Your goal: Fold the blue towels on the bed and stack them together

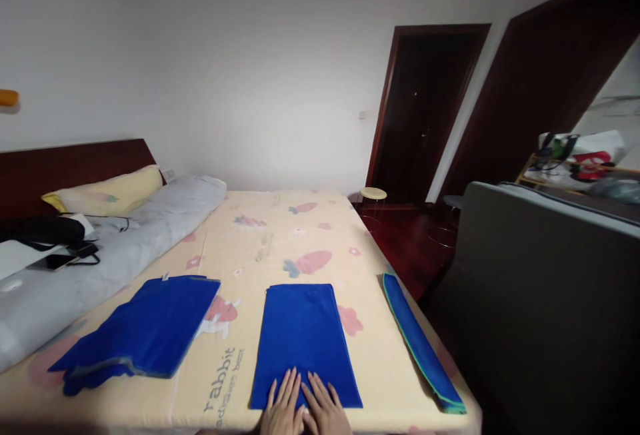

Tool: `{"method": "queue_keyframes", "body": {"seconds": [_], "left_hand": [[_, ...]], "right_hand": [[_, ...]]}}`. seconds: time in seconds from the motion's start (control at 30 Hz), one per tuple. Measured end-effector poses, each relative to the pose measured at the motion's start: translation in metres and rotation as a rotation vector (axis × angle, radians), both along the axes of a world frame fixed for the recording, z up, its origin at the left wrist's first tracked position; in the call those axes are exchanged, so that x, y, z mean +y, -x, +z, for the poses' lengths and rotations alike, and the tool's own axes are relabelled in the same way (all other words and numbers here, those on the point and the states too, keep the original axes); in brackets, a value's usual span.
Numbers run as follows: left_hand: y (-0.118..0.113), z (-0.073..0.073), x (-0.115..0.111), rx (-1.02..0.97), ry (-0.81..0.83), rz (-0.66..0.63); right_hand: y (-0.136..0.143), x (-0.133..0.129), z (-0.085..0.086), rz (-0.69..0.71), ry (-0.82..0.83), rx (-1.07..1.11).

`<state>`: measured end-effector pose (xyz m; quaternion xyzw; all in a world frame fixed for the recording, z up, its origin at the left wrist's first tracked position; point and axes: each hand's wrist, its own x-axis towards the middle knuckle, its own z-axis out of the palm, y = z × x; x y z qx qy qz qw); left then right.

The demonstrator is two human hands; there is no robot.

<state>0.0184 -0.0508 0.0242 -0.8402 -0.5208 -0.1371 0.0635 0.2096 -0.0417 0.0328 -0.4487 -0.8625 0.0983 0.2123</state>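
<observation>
Along the near edge of the bed, bare sheet shows on both sides of the middle blue cloth, setting it apart from a second cloth on each side; its own near edge lies just short of the bed's. The left hand and right hand rest side by side on its near end, palms down, fingers extended, the right hand's a little spread; they press flat and neither grips anything. The cloth is a flat, folded, deep-blue rectangle, fairly smooth, with layers showing at its far left corner

Toward the bed's near left corner lies a rumpled blue cloth, its near side wavy with a greyish border. Close along the right edge runs a narrow folded blue cloth trimmed in green

Beyond, the sheet's carrot and flower print reaches the far edge. On the left lie a grey quilt, bunched lengthwise, and a yellow pillow by the dark headboard. Past the right edge stands a grey panel; near the far right corner, a round stool, then a dark door in the white wall
</observation>
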Motion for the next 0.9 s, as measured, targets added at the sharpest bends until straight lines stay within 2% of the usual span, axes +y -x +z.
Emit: {"method": "queue_keyframes", "body": {"seconds": [0.1, 0.27, 0.37, 0.43, 0.5, 0.63, 0.7, 0.73, 0.8, 0.9], "left_hand": [[0.005, 0.016, 0.004, -0.009, 0.112, 0.105], [0.025, 0.04, 0.01, -0.045, 0.235, 0.335], [0.034, 0.043, 0.013, -0.032, 0.239, 0.409], [0.032, 0.035, 0.014, -0.022, 0.18, 0.444], [0.021, 0.018, 0.012, -0.018, 0.095, 0.402], [-0.009, -0.029, 0.008, 0.018, 0.008, 0.088], [-0.018, -0.043, 0.006, 0.034, 0.014, 0.019], [-0.021, -0.044, 0.006, 0.03, 0.03, 0.019], [-0.019, -0.034, 0.008, 0.002, 0.082, 0.056], [-0.007, -0.004, 0.015, -0.05, 0.16, 0.143]], "right_hand": [[-0.012, 0.004, 0.0, -0.159, -0.005, 0.008], [-0.045, 0.004, 0.003, -0.435, 0.093, -0.015], [-0.055, 0.004, 0.002, -0.54, 0.097, -0.043], [-0.051, 0.004, -0.003, -0.577, 0.062, -0.04], [-0.038, 0.005, -0.011, -0.516, 0.011, -0.01], [0.001, 0.005, -0.03, -0.174, -0.038, 0.035], [0.013, 0.006, -0.033, -0.094, -0.03, 0.03], [0.015, 0.007, -0.032, -0.087, -0.025, 0.025], [0.013, 0.01, -0.025, -0.122, -0.018, 0.022], [-0.003, 0.016, -0.007, -0.252, 0.009, 0.029]]}}
